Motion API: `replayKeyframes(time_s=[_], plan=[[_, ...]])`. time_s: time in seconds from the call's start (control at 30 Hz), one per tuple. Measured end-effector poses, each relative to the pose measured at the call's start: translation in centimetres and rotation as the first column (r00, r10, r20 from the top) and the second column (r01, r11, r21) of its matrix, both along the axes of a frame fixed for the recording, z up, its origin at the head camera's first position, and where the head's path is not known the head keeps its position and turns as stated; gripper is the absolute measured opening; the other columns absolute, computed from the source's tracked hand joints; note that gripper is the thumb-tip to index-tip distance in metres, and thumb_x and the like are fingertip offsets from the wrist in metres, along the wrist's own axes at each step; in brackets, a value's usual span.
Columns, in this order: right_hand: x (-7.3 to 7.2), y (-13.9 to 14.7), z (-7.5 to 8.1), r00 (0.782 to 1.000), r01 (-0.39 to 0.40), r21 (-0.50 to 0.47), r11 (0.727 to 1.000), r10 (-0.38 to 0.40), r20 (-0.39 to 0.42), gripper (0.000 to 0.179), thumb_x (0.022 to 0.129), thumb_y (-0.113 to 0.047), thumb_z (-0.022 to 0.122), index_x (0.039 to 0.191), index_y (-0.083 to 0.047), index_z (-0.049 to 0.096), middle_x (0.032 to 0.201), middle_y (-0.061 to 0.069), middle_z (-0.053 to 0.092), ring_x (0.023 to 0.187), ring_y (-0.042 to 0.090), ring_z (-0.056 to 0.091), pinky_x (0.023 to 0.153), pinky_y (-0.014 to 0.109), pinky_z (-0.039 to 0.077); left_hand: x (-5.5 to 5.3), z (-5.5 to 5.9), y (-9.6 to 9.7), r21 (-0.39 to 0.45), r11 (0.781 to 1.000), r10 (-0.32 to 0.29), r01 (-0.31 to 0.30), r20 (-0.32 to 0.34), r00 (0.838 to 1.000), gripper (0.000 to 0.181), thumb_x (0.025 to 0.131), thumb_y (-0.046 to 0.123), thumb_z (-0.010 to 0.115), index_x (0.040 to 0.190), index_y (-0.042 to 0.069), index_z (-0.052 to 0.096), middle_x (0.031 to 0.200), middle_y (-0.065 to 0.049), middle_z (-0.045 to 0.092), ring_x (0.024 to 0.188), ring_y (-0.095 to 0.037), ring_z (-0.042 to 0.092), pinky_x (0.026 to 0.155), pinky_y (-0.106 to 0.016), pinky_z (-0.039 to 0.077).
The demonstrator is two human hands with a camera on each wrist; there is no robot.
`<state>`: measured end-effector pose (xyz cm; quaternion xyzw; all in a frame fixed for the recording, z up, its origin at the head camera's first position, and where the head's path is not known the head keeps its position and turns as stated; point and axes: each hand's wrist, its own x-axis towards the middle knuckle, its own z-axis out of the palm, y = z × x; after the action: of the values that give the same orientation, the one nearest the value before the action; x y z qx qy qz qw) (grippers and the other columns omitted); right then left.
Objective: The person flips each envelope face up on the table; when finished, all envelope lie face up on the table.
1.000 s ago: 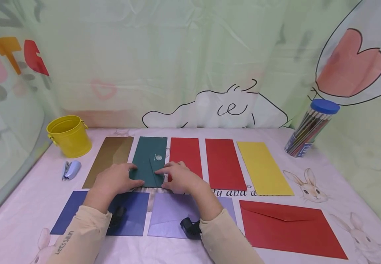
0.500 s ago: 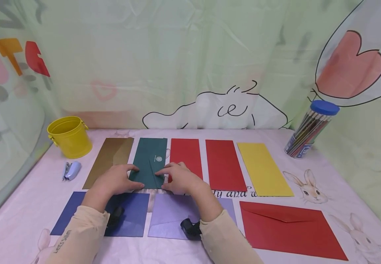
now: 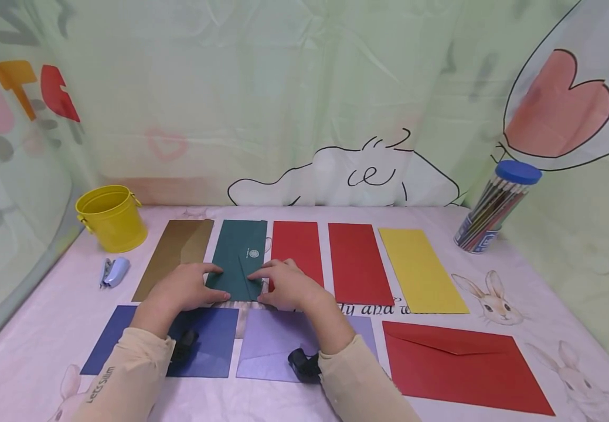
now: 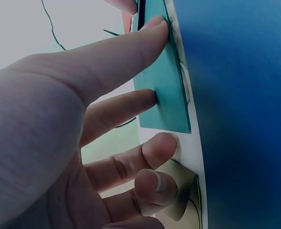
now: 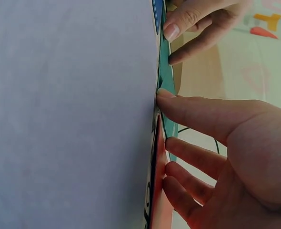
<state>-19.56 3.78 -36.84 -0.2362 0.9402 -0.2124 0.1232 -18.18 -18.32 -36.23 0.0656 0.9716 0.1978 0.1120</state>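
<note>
A dark green envelope (image 3: 238,237) with a small white emblem and a slanted flap edge lies flat on the table. My left hand (image 3: 185,287) touches its near left part, thumb and index finger spread apart. From the other side my right hand (image 3: 291,285) rests its thumb at the near edge and its index finger on the flap. In the left wrist view, thumb and index tips press on the green envelope (image 4: 166,90), the other fingers loosely bent. The right wrist view shows my right thumb (image 5: 193,107) at the envelope's edge, with two fingertips by a red envelope (image 5: 160,181).
Beside the green envelope lie a brown (image 3: 177,246), another red (image 3: 359,264) and a yellow envelope (image 3: 422,269). Blue (image 3: 211,340), lilac (image 3: 262,346) and large red (image 3: 462,369) ones lie nearer. A yellow bucket (image 3: 116,223), stapler (image 3: 116,272) and pencil tub (image 3: 494,211) stand at the sides.
</note>
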Motion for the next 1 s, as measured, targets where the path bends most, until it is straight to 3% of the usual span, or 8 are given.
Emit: replayKeyframes(time_s=[0.23, 0.37, 0.5, 0.77, 0.9, 1.0], plan=[[0.0, 0.3, 0.1, 1.000, 0.015, -0.032, 0.999, -0.014, 0.024, 0.050, 0.089, -0.020, 0.077, 0.137, -0.024, 0.065, 0.139, 0.008, 0.053, 0.119, 0.024, 0.046, 0.075, 0.031, 0.054, -0.2, 0.3, 0.8, 0.007, 0.999, -0.042, 0.042, -0.028, 0.999, 0.062, 0.089, 0.041, 0.074, 0.137, 0.004, 0.060, 0.132, -0.024, 0.060, 0.123, -0.045, 0.054, 0.096, -0.064, 0.044], [0.1, 0.7, 0.8, 0.999, 0.033, -0.077, 0.996, -0.030, 0.036, 0.057, 0.088, -0.019, 0.079, 0.142, -0.024, 0.060, 0.138, 0.009, 0.052, 0.117, 0.025, 0.046, 0.075, 0.033, 0.054, -0.4, 0.4, 1.6, 0.064, 0.996, -0.063, 0.070, -0.098, 0.993, 0.055, 0.090, 0.037, 0.074, 0.134, 0.005, 0.062, 0.110, -0.016, 0.067, 0.100, -0.035, 0.062, 0.084, -0.053, 0.054], [0.1, 1.3, 1.8, 0.998, 0.042, -0.101, 0.994, -0.038, 0.045, 0.063, 0.087, -0.020, 0.080, 0.145, -0.024, 0.056, 0.143, 0.010, 0.049, 0.128, 0.029, 0.044, 0.085, 0.042, 0.055, -0.5, 0.5, 2.4, 0.114, 0.989, -0.077, 0.096, -0.158, 0.984, 0.050, 0.090, 0.032, 0.075, 0.132, 0.006, 0.063, 0.094, -0.009, 0.063, 0.085, -0.026, 0.059, 0.070, -0.043, 0.054], [0.5, 3.6, 3.9, 0.995, 0.100, -0.138, 0.985, -0.100, 0.006, 0.066, 0.086, -0.022, 0.081, 0.146, -0.022, 0.054, 0.145, 0.009, 0.049, 0.134, 0.030, 0.043, 0.097, 0.050, 0.050, 0.0, 0.3, 3.7, 0.183, 0.969, -0.116, 0.166, -0.256, 0.960, 0.047, 0.090, 0.025, 0.076, 0.132, 0.007, 0.064, 0.109, -0.012, 0.061, 0.100, -0.028, 0.061, 0.081, -0.046, 0.054], [0.9, 5.7, 3.8, 0.988, 0.156, -0.112, 0.981, -0.155, 0.013, 0.068, 0.083, -0.025, 0.084, 0.145, -0.020, 0.056, 0.143, 0.009, 0.051, 0.134, 0.031, 0.044, 0.095, 0.051, 0.051, 0.2, 0.2, 4.7, 0.164, 0.965, -0.150, 0.206, -0.300, 0.942, 0.047, 0.090, 0.026, 0.075, 0.132, 0.010, 0.065, 0.120, -0.014, 0.061, 0.112, -0.034, 0.056, 0.091, -0.052, 0.050], [1.0, 7.6, 3.5, 0.982, 0.189, -0.072, 0.979, -0.189, 0.012, 0.070, 0.081, -0.025, 0.085, 0.144, -0.018, 0.057, 0.143, 0.012, 0.051, 0.134, 0.033, 0.044, 0.093, 0.052, 0.051, 0.1, 0.2, 5.5, 0.131, 0.968, -0.169, 0.215, -0.294, 0.941, 0.049, 0.089, 0.029, 0.076, 0.134, 0.012, 0.064, 0.130, -0.014, 0.060, 0.121, -0.038, 0.049, 0.096, -0.057, 0.045]])
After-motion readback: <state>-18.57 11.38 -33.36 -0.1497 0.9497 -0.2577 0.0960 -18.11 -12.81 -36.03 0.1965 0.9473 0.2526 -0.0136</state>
